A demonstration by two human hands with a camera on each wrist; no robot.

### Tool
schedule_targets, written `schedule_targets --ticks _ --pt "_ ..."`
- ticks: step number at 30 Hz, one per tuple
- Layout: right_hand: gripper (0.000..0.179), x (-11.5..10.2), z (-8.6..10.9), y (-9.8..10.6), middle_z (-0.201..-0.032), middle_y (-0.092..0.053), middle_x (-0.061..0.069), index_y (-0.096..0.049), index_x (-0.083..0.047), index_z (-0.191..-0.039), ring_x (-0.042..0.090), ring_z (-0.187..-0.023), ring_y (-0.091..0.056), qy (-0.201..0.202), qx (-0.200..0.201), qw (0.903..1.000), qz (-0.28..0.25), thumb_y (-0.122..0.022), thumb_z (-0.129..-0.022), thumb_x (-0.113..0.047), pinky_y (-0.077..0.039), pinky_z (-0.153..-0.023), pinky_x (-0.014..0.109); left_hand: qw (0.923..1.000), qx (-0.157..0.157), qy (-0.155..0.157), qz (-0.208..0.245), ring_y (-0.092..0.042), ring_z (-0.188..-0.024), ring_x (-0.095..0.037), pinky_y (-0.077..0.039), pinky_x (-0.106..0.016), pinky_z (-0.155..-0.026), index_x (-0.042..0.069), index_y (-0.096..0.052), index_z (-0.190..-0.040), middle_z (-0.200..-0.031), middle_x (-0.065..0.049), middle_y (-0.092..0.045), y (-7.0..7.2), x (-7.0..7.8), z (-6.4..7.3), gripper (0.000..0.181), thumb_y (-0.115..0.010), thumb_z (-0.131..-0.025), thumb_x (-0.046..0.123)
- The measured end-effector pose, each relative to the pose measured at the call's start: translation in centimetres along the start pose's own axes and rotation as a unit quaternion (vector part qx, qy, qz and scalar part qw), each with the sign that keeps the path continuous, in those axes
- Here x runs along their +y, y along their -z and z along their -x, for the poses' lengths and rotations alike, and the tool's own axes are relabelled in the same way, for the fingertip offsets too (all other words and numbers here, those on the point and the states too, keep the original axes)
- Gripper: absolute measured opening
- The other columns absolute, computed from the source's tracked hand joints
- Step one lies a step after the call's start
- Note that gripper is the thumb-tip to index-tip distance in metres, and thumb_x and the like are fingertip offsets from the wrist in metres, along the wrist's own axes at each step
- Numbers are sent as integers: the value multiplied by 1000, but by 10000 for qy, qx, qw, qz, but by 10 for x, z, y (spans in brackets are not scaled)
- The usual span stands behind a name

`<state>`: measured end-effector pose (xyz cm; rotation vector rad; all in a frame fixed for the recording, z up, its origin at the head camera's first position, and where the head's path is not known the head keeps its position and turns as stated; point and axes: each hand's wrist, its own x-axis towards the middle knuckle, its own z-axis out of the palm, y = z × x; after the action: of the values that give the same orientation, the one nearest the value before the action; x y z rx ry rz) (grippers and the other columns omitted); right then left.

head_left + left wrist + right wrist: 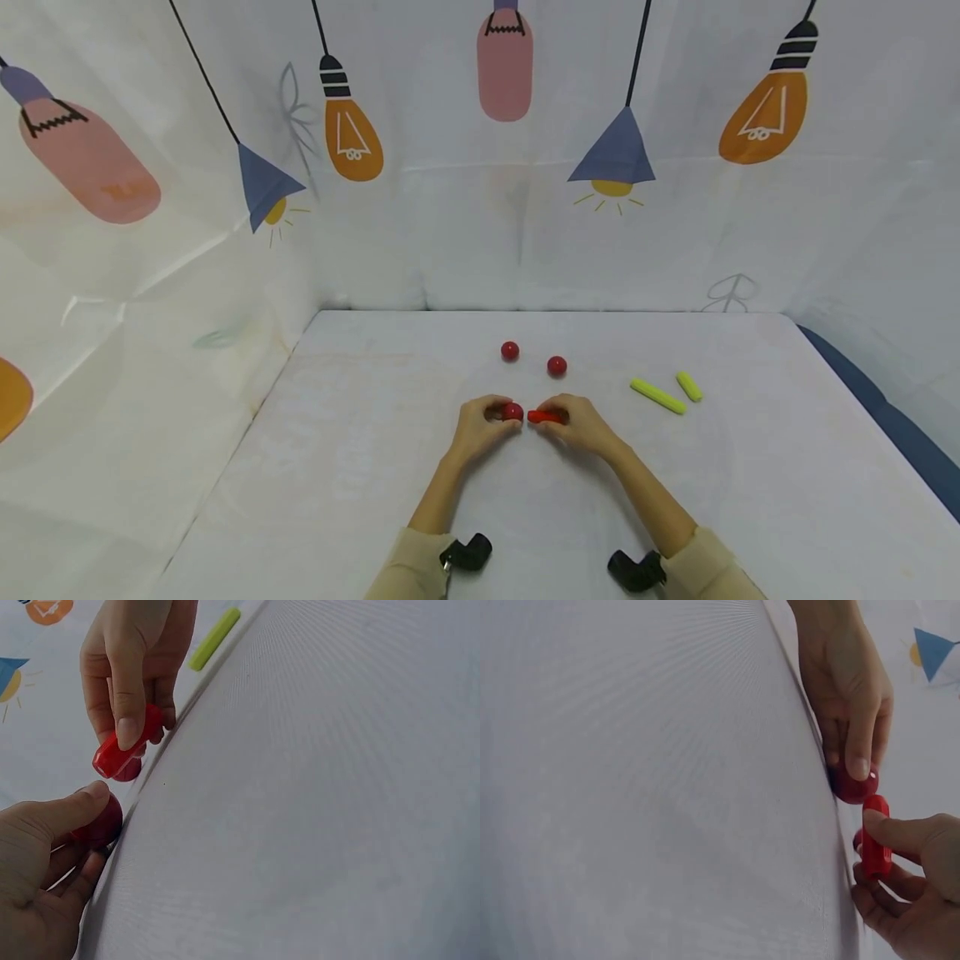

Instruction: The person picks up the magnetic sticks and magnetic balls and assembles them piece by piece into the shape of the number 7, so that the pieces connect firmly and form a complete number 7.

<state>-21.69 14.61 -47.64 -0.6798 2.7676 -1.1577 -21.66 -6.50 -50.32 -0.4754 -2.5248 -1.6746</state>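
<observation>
My left hand (474,431) pinches a dark red ball (513,412) between thumb and fingers, low over the white table. Facing it, my right hand (585,427) grips a short bright red rod (540,417), with one end pointing at the ball. In the head view a narrow gap separates rod and ball. The right wrist view shows the rod's tip (875,801) close to the ball (853,786); contact cannot be told there. Two more red balls, one at the left (510,351) and one at the right (557,366), lie beyond the hands.
To the right of my hands lie a longer yellow-green rod (658,396) and a shorter yellow-green rod (689,386). White sheeting with printed lamps (615,150) hangs behind the white table (360,417). Something dark blue (885,408) shows past the table's right edge.
</observation>
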Motion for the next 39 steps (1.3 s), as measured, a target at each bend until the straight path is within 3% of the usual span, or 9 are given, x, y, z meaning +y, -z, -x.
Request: schedule_targets --ticks 8,19,24,39 --pt "26 -1 -6 -2 -97 -66 2 -68 -6 -105 17 -90 -55 -332 -65 9994 -86 -73 -80 -12 -48 -86 40 9998 134 -87 86 -66 -81 -19 -53 -22 -72 -2 -69 -101 -92 -12 -70 -2 -3 -4 31 -79 -74 9" --pt "25 -2 -9 1 -96 -67 3 -69 -5 -104 18 -89 -55 -189 -54 9998 -48 -73 -80 -9 -48 -85 41 9996 200 -180 6 -66 -80 -19 -53 -23 -72 -4 -68 -102 -92 -13 -70 -5 -4 -8 34 -80 -72 8" --pt "25 -1 -10 1 -97 -68 5 -69 -3 -105 19 -88 -55 -51 -119 9999 -7 -72 -81 -9 -48 -84 40 9998 182 -81 74 -66 -81 -20 -53 -22 -73 -4 -68 -103 -94 -14 -70 -5 -3 -8 35 -80 -73 8" --pt "27 -1 -15 3 -97 -67 7 -69 -2 -105 20 -90 -54 -137 -85 9999 -32 -73 -80 -9 -46 -85 41 9997 232 -89 -1 -63 -76 -15 -53 -21 -69 -4 -69 -103 -91 -13 -70 -5 -3 -12 36 -81 -72 11"
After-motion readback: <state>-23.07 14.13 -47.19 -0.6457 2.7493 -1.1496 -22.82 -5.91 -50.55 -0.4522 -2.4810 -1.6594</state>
